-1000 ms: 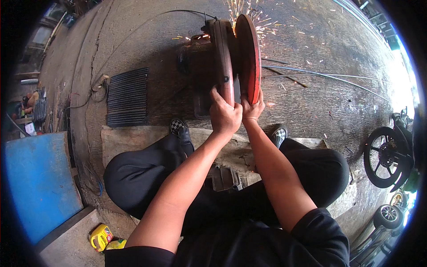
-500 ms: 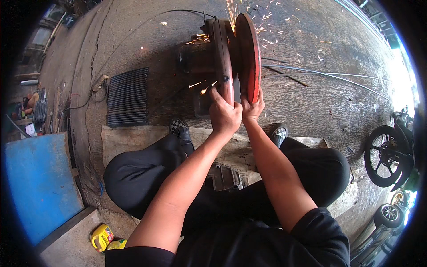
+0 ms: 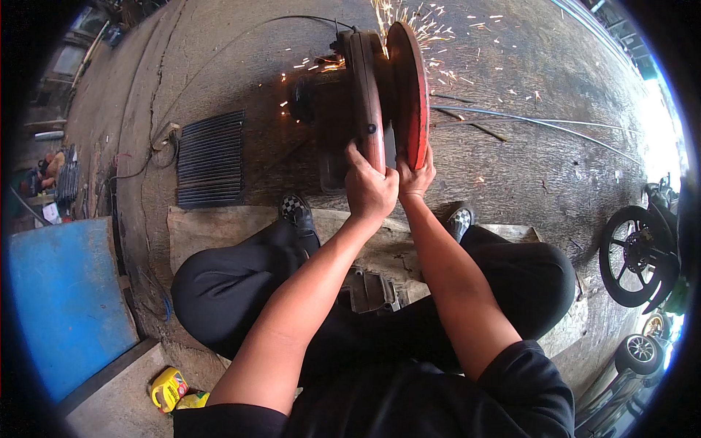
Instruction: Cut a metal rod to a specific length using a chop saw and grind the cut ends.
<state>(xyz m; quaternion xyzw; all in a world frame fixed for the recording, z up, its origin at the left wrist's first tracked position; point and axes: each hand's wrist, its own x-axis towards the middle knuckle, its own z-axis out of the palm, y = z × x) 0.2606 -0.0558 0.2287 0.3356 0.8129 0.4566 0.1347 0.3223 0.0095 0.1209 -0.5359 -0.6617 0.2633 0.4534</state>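
Observation:
In front of me stands a dark power cut-off saw [image 3: 358, 80], its long reddish-brown handle arm running toward me. My left hand [image 3: 371, 184] is closed around the near end of that arm. Just beside it, my right hand [image 3: 418, 175] grips the lower edge of a round disc-shaped part with a red rim [image 3: 418, 95]; whether this is a guard or a wheel I cannot tell. Orange sparks [image 3: 420, 29] spray from the far end, between the arm and the disc. The cutting point itself is hidden behind the saw. Below it shows part of a grey base [image 3: 333, 171].
A stack of dark thin rods [image 3: 211, 159] lies left of the saw, and long thin metal rods [image 3: 540, 117] stretch to the right. A cable [image 3: 241, 33] curves behind. A metal frame part [image 3: 369, 290] sits between my legs. Blue sheet [image 3: 69, 292] at left; motorcycle wheel [image 3: 631, 255] at right.
The sparks fan out more widely at the far end, and those beside my left hand are gone. Both hands keep nearly the same place and grip.

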